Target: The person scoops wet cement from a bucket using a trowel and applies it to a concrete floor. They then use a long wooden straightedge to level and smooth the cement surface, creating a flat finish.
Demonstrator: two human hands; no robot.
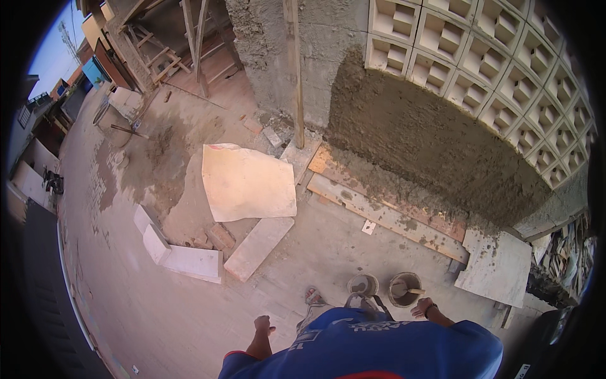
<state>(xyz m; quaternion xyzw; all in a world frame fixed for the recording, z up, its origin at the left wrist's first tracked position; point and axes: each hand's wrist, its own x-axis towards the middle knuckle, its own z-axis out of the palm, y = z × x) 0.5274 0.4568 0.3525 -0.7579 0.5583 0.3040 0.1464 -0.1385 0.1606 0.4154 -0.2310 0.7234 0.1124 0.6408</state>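
My left hand (264, 325) hangs low at my left side over bare paving, its fingers loosely curled and nothing visible in them. At the right, my right hand (423, 307) is held just beside a dark bucket (394, 300), with its fingers loosely apart and a dark band on the wrist. A tool with a pale handle (415, 291) leans in that bucket; my hand appears apart from it. Just left of it, near my feet, stands a second bucket (372, 278) with grey content. A wall section coated in wet-looking mortar (416, 132) lies ahead.
Mortar-spotted planks (385, 218) run along the wall's foot, with a pale board (499, 265) at their right end. Pale blocks (260, 248) and a creased sheet (249, 183) lie ahead left. A wooden post (295, 76) stands against the wall, below and beside patterned vent blocks (467, 57).
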